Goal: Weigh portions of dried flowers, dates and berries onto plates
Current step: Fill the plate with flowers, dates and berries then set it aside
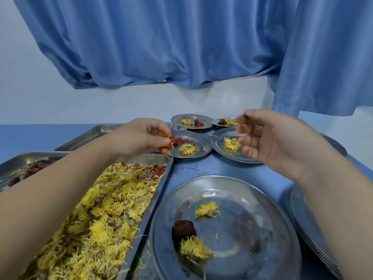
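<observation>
My left hand point(145, 138) pinches several red berries point(168, 145) at the left rim of a small steel plate point(201, 145), which holds more red berries and one yellow dried flower point(187, 148). My right hand point(270, 138) hovers blurred above another small plate point(219, 152) holding one flower; its fingers are loosely curled and I cannot tell whether they hold anything. A long steel tray point(165, 174) at the left is heaped with yellow dried flowers point(105, 215) and some berries. A large near plate point(282, 229) carries two flowers and a dark date point(184, 228).
Two more filled small plates point(201, 118) sit at the back. A tray with dark dates point(12, 164) lies at far left, another steel tray point(94, 132) behind it. A stack of plates point(306, 225) stands at the right edge. Blue curtains hang over the wall behind the blue table.
</observation>
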Available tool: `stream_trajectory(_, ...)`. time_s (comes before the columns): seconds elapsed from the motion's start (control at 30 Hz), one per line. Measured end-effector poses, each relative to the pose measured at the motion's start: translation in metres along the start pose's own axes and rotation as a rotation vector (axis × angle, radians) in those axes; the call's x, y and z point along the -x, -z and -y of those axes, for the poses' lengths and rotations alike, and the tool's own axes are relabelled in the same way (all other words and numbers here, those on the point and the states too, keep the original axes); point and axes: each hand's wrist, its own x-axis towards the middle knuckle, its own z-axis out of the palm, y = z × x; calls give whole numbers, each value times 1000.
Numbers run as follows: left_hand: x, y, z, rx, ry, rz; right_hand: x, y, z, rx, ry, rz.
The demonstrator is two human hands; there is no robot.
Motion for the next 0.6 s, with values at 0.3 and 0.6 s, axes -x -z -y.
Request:
stream_trajectory(0.3, 49, -112, -27, -185, -125, 257, 36, -12, 33, 41, 189, 15)
stream_trajectory(0.6, 70, -141, -33, -370, -151, 168, 94, 2, 21, 354, 391, -135)
